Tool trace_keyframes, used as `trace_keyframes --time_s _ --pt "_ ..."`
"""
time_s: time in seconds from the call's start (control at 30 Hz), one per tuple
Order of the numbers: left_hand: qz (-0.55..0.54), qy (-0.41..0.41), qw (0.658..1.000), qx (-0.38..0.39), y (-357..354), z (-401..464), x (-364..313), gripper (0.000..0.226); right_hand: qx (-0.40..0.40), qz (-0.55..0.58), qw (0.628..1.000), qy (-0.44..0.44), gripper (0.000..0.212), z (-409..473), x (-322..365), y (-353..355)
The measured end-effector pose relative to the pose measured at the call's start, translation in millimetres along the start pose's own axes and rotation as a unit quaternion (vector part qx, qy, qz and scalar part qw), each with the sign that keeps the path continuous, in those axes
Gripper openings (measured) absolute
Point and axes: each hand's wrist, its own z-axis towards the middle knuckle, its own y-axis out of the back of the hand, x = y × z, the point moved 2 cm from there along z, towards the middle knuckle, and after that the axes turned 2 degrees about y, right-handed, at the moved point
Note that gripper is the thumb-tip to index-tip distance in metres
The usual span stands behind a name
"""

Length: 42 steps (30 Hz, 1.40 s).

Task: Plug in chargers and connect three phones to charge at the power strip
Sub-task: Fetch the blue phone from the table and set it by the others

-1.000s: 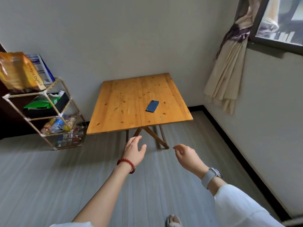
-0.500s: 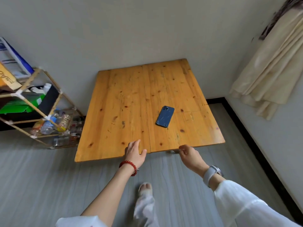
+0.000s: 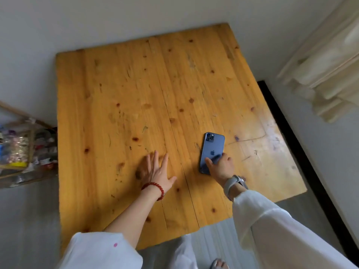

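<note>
A dark blue phone (image 3: pixel 212 147) lies face down on the wooden table (image 3: pixel 120 98), camera end pointing away from me. My right hand (image 3: pixel 221 166) rests on the phone's near end, thumb along its left edge and fingers over its right side, while the phone still lies flat on the wood. My left hand (image 3: pixel 155 169), with a red bead bracelet on the wrist, hovers open over the table with fingers spread, left of the phone and apart from it. No charger, cable or power strip is in view.
A wire shelf (image 3: pixel 21 150) with bottles and packets stands on the floor left of the table. A cream curtain (image 3: pixel 326 74) hangs at the upper right. The table's far edge is against a white wall; grey floor and a black skirting strip run along the right.
I have come up to the table. Both hands moved from its near edge out over the top; my right hand now lies on the phone, and my left hand has opened over the wood.
</note>
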Motion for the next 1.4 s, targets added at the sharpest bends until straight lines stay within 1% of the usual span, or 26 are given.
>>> trace_keyframes --time_s 0.1,0.17,0.27,0.53,0.67,0.73,0.77,0.9,0.97,1.03,1.1,1.17,1.27,1.33,1.4 --pt "0.058 -0.004 0.998 0.003 -12 14 2 0.101 -0.032 -0.046 0.997 -0.055 0.077 13 11 -13" --pt "0.063 -0.004 0.998 -0.013 -19 14 6 0.103 -0.038 -0.033 0.995 -0.087 0.083 17 14 -19" --pt "0.076 -0.013 0.997 -0.013 -22 12 12 0.101 -0.047 0.001 0.991 -0.125 0.086 20 15 -17" --pt "0.109 -0.004 0.994 -0.009 -21 12 10 0.102 -0.038 0.026 0.986 -0.163 0.088 16 18 -15" --pt "0.116 -0.004 0.993 -0.005 -19 11 6 0.103 -0.047 0.025 0.991 -0.119 0.085 11 19 -20" --pt "0.116 -0.006 0.993 -0.006 -18 12 5 0.102 -0.042 0.055 0.994 -0.087 0.08 5 15 -22" --pt "0.115 -0.008 0.993 -0.007 -17 12 5 0.102 -0.038 0.071 0.994 -0.067 0.075 2 12 -24" --pt "0.099 -0.012 0.995 -0.01 -14 10 3 0.1 -0.012 0.138 0.99 -0.031 0.041 -17 -8 -26" --pt "0.079 -0.006 0.997 -0.006 -10 6 -4 0.097 -0.006 0.124 0.992 -0.007 0.032 -28 -22 -22" --pt "0.032 0.011 0.999 0.0 -5 3 -10 0.082 -0.019 0.102 0.995 0.011 0.028 -39 -36 -18" --pt "-0.046 0.023 0.999 0.003 -2 -7 -22 0.064 -0.038 0.115 0.993 0.006 0.026 -56 -56 -10" --pt "-0.1 0.018 0.995 -0.002 -5 -22 -38 0.053 -0.062 0.14 0.988 -0.009 0.025 -74 -81 -2" --pt "-0.089 -0.047 0.995 0.012 -21 -62 -81 0.044 -0.106 0.194 0.975 -0.033 0.02 -110 -129 22" --pt "-0.065 -0.111 0.991 0.038 -38 -92 -117 0.042 -0.143 0.233 0.96 -0.054 0.015 -133 -162 39" --pt "-0.024 -0.187 0.98 0.06 -58 -127 -156 0.04 -0.187 0.28 0.938 -0.079 0.014 -162 -203 57"
